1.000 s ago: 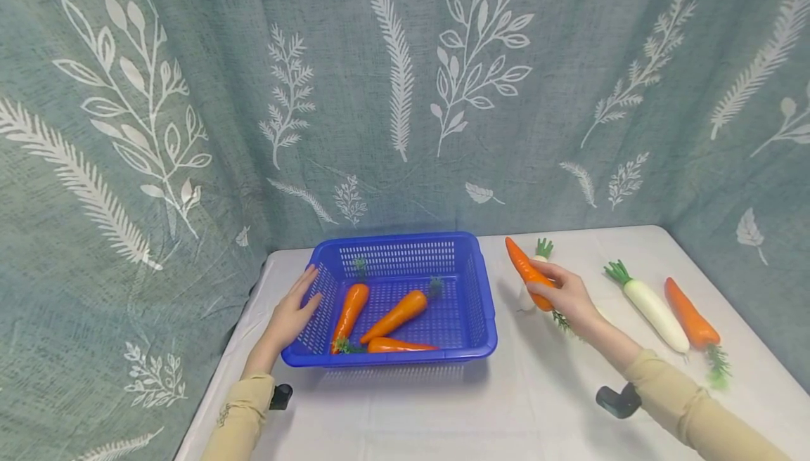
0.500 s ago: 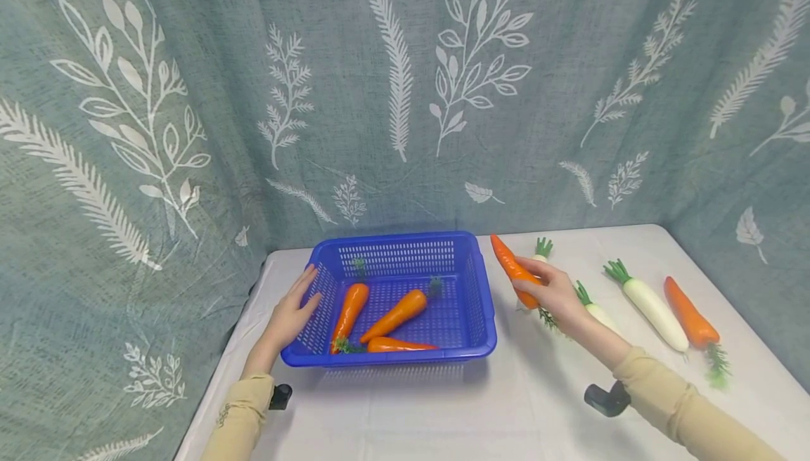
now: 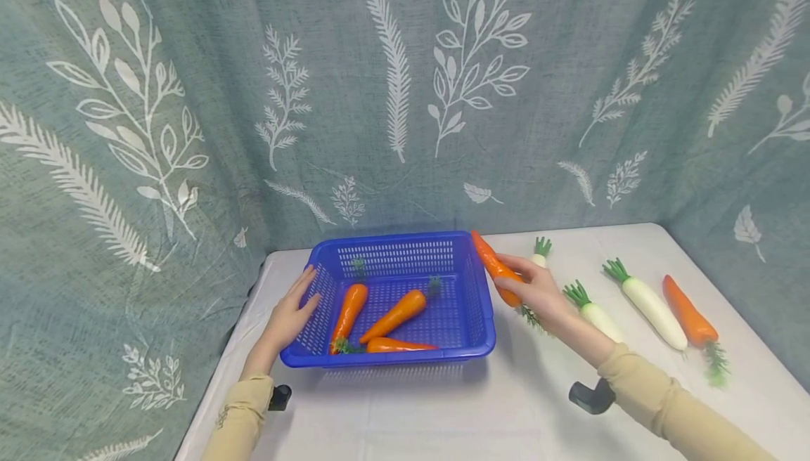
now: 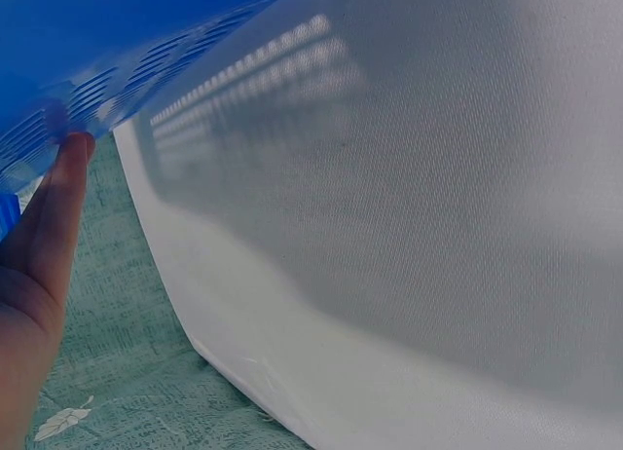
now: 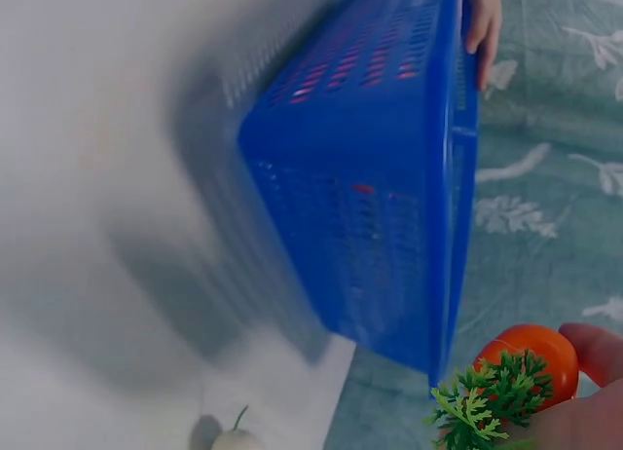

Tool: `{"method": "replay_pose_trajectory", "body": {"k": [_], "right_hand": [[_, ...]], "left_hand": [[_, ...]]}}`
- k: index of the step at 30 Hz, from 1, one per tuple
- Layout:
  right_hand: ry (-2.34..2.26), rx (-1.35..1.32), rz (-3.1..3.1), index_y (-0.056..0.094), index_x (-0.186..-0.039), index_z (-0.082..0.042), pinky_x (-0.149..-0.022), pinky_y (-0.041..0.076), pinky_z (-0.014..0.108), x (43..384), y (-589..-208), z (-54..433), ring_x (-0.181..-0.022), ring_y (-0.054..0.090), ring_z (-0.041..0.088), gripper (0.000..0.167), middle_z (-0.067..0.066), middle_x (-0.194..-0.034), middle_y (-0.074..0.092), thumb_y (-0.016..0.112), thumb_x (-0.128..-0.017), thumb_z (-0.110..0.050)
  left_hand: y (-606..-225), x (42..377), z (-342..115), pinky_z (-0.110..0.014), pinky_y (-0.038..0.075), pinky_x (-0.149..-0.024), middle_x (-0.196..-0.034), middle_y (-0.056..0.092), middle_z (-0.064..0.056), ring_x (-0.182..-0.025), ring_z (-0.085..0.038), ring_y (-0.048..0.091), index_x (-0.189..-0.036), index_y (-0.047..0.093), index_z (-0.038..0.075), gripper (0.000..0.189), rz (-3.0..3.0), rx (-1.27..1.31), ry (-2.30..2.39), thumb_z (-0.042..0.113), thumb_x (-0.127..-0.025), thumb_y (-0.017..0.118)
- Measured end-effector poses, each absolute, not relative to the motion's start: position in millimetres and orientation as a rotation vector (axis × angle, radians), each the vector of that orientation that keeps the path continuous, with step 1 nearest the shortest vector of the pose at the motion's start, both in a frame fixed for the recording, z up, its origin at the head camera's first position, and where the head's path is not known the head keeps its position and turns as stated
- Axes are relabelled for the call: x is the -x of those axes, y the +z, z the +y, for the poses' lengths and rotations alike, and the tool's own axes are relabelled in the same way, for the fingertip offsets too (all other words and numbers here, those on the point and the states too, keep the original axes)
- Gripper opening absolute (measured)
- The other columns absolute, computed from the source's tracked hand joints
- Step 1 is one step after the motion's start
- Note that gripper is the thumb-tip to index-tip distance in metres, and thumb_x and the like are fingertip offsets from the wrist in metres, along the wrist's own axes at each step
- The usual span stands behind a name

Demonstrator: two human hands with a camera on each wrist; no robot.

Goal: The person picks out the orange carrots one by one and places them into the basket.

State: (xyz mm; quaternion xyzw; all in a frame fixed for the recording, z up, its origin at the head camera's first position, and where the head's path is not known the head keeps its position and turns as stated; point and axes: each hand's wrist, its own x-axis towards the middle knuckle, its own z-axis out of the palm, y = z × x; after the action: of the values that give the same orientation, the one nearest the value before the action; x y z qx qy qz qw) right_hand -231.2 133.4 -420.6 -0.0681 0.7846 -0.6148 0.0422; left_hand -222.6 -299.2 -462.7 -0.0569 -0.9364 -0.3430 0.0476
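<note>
My right hand [image 3: 534, 292] grips an orange carrot [image 3: 496, 271] with green leaves, its pointed end up by the right rim of a blue basket [image 3: 490, 338]. In the right wrist view the carrot's thick end [image 5: 535, 357] and leafy top [image 5: 492, 396] show beside the basket's wall [image 5: 341, 236]. My left hand [image 3: 292, 315] rests against the basket's left side with fingers fairly straight; in the left wrist view its fingers [image 4: 63, 211] touch the slotted wall [image 4: 107, 80]. Three carrots lie inside: one at left [image 3: 349, 313], one mid-basket [image 3: 397, 315], one along the front [image 3: 400, 346].
To the right on the white table [image 3: 443, 419] lie white radishes with green tops: one behind my right hand [image 3: 540, 258], one partly hidden by the forearm [image 3: 600, 319], one farther right [image 3: 650, 312]. Another carrot [image 3: 691, 315] lies beside them. A patterned curtain [image 3: 405, 187] hangs behind.
My right hand has moved left with the carrot, from over the radishes to the basket's right rim. The radish near the forearm now shows more. My left hand has stayed put.
</note>
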Motion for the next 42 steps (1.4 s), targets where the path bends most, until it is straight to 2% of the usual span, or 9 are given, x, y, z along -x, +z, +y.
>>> {"method": "replay_pose_trajectory", "body": {"k": [12, 20, 23, 30, 37, 42], "right_hand": [[-1.903, 0.254, 2.333, 0.048, -0.139, -0.006, -0.081, 0.052, 0.026, 231, -415, 104, -0.113, 0.055, 0.032, 0.050, 0.021, -0.137, 0.051, 0.060, -0.091, -0.011], [-1.907, 0.261, 2.305, 0.051, -0.137, -0.008, -0.092, 0.052, 0.035, 229, -417, 85, -0.117, 0.054, 0.032, 0.048, 0.019, -0.135, 0.054, 0.061, -0.090, -0.011], [-1.912, 0.272, 2.282, 0.052, -0.136, -0.009, -0.092, 0.052, 0.034, 229, -418, 78, -0.115, 0.055, 0.030, 0.048, 0.017, -0.134, 0.055, 0.062, -0.089, -0.013], [-1.954, 0.324, 2.215, 0.051, -0.137, -0.008, -0.081, 0.053, 0.024, 228, -418, 64, -0.101, 0.060, 0.021, 0.050, 0.019, -0.133, 0.056, 0.064, -0.089, -0.015], [-1.988, 0.343, 2.192, 0.053, -0.135, -0.008, -0.085, 0.052, 0.029, 230, -422, 51, -0.106, 0.059, 0.025, 0.048, 0.017, -0.131, 0.057, 0.064, -0.087, -0.011], [-2.023, 0.362, 2.137, 0.053, -0.135, -0.008, -0.083, 0.053, 0.027, 232, -427, 41, -0.105, 0.059, 0.022, 0.049, 0.018, -0.132, 0.056, 0.064, -0.088, -0.010]], "left_hand": [[-463, 223, -300, -0.060, 0.020, -0.114, -0.158, 0.018, -0.018, -0.143, -0.042, 0.020, -0.149, 0.025, 0.002, 0.054, -2.847, 0.190, -1.041, 0.019, -0.100, 0.043], [-463, 224, -300, -0.060, 0.019, -0.114, -0.158, 0.017, -0.018, -0.143, -0.043, 0.020, -0.149, 0.025, 0.003, 0.055, -2.844, 0.194, -1.048, 0.018, -0.100, 0.043], [-463, 224, -300, -0.060, 0.020, -0.114, -0.158, 0.018, -0.018, -0.142, -0.043, 0.020, -0.149, 0.025, 0.002, 0.055, -2.844, 0.196, -1.040, 0.018, -0.100, 0.044], [-463, 223, -300, -0.061, 0.020, -0.113, -0.158, 0.018, -0.018, -0.142, -0.043, 0.021, -0.149, 0.025, 0.002, 0.055, -2.847, 0.195, -1.018, 0.019, -0.100, 0.043], [-463, 223, -300, -0.061, 0.020, -0.113, -0.158, 0.018, -0.018, -0.142, -0.043, 0.021, -0.149, 0.025, 0.003, 0.055, -2.852, 0.193, -1.016, 0.019, -0.100, 0.044], [-462, 222, -299, -0.061, 0.020, -0.113, -0.158, 0.018, -0.018, -0.142, -0.043, 0.021, -0.149, 0.025, 0.002, 0.055, -2.849, 0.190, -1.023, 0.019, -0.100, 0.044]]}}
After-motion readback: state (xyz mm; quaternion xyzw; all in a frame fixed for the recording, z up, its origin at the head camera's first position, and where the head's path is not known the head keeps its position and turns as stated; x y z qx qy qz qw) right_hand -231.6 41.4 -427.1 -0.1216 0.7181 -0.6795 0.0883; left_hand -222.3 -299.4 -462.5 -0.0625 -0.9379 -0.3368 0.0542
